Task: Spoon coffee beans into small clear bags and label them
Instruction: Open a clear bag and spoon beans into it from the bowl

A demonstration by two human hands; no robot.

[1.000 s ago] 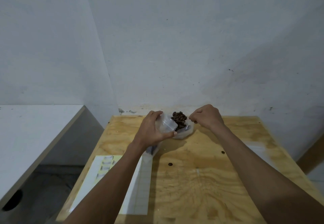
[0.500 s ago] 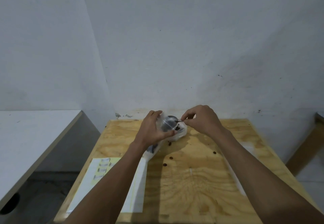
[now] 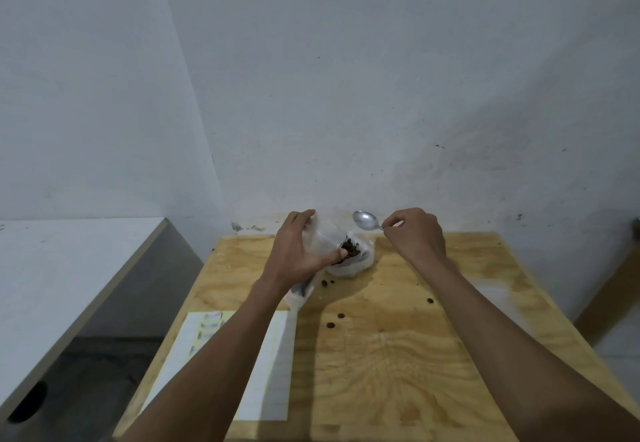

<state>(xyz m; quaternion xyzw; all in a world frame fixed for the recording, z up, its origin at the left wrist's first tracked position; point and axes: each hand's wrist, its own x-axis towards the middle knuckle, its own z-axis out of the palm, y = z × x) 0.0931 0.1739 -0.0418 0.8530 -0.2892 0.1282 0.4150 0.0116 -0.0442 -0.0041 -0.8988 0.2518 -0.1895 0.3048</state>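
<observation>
My left hand grips a small clear bag at the far end of the wooden table, its mouth held wide. Dark coffee beans show just right of my thumb, at a white plastic bag of beans lying on the table. My right hand pinches the handle of a metal spoon. The spoon's bowl is raised above the beans and looks empty. A sheet of labels lies at the table's left side, partly under my left forearm.
Several loose beans lie scattered on the table. More clear plastic sits under my left wrist. A white wall stands right behind the table. A white counter runs along the left, with a gap between it and the table.
The spoon has come out of the clear bag and risen up to the right, its bowl now empty. My left hand still holds the bag.
</observation>
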